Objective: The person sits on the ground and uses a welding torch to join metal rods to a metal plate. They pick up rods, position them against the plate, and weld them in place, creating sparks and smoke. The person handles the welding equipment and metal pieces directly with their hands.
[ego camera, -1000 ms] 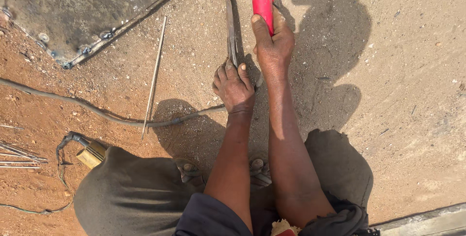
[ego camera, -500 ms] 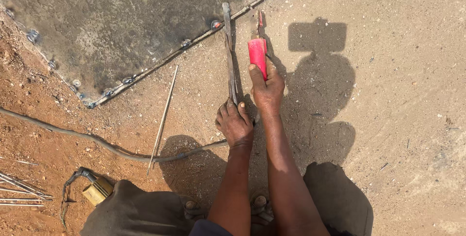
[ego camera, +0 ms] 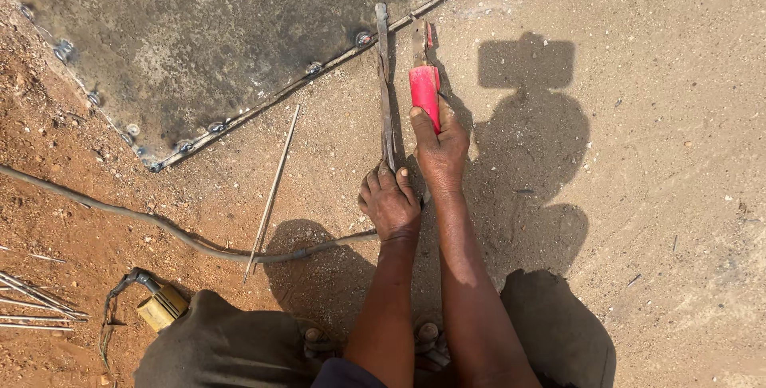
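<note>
Head cam: two hands at a metal strip on sandy ground.
L hand (ego camera: 389,203) presses the strip's (ego camera: 385,93) near end, fingers bent down on it. R hand (ego camera: 438,149) has fingers wrapped round a red-handled tool (ego camera: 424,89), just beside strip, near the metal sheet's (ego camera: 199,37) edge. Thin rod (ego camera: 272,189) & cable (ego camera: 175,232) lie left.

Bare sandy ground (ego camera: 654,196) right of the right hand (ego camera: 439,153) lay open; leftward, a thin loose rod (ego camera: 271,194), grey cable (ego camera: 159,228) and dark steel plate (ego camera: 199,37) blocked passage.
</note>
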